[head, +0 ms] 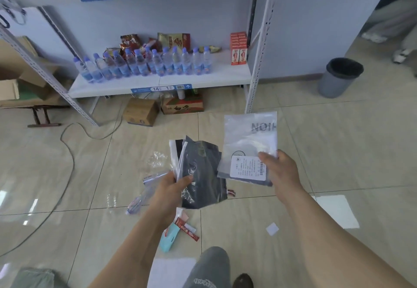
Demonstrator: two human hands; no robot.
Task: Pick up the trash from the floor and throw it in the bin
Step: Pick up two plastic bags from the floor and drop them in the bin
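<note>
Left hand [173, 186]: closed around a bunch of dark plastic wrappers [200, 175].
Right hand [278, 168]: pinched one clear labelled bag [250, 147].
Floor [338, 152]: open tiles ran towards the bin.
Bin [339, 77]: one, beside the wall, well apart.
Loose trash: three sachets [180, 226] by the knee.

The left hand [173, 186] grips dark plastic bags [200, 172]; the right hand [279, 168] pinches a clear labelled bag [250, 143]. Wrappers [185, 229] lie on the near floor; the grey bin [339, 77] stands far right.

the tiled floor [316, 156] carries a grey bin [338, 77] and cardboard boxes [141, 111]. wrappers [187, 229], clear plastic [140, 199] and a cable [67, 152] lie on it.
</note>
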